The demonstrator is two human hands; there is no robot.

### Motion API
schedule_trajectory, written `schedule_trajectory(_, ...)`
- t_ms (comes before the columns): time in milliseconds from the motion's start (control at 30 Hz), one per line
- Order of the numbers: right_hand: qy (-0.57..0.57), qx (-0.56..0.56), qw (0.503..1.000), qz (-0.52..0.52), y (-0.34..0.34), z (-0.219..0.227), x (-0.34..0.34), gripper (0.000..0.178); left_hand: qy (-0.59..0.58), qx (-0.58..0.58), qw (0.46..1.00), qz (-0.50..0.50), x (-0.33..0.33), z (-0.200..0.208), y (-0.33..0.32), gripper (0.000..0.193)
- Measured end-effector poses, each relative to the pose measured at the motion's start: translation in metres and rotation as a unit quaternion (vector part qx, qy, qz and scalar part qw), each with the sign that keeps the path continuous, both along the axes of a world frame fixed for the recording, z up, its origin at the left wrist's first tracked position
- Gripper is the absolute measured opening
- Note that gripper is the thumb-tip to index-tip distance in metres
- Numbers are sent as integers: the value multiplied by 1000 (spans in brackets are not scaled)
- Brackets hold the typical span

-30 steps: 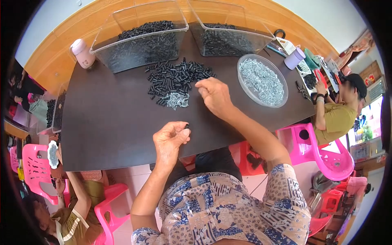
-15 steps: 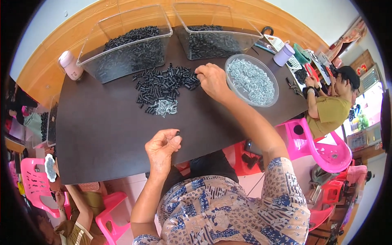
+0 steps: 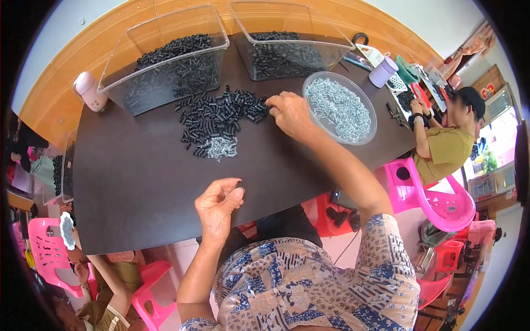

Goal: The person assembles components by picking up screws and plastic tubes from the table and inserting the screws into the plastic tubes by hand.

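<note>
The right hand [image 3: 290,113] has slid to the black pile's [image 3: 221,113] three-o'clock edge, fingers curled there; the left hand [image 3: 218,207] keeps pinching a small black piece [image 3: 239,184].

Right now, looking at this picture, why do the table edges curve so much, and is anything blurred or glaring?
Head view: the fisheye lens bends the dark table edges toward the black rim; even daylight, soft shadows only; slight glare on the clear bins and the round dish of silver screws; the left hand and right hand look sharp, while the seated person at the right edge is stretched and softer.
</note>
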State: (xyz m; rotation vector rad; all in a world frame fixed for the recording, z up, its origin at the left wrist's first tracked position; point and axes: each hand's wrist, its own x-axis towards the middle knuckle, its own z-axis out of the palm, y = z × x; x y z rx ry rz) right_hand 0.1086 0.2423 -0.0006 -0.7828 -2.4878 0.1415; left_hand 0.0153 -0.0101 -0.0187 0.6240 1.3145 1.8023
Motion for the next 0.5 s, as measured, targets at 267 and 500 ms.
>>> schedule_trajectory(267,46,10,997,63,-9,-11,2,15,22,-7,1000,4,2,1,0,16)
schedule_trajectory(500,138,-2,990,-20,3,-10,19,13,18,-5,1000,11,4,2,0,16)
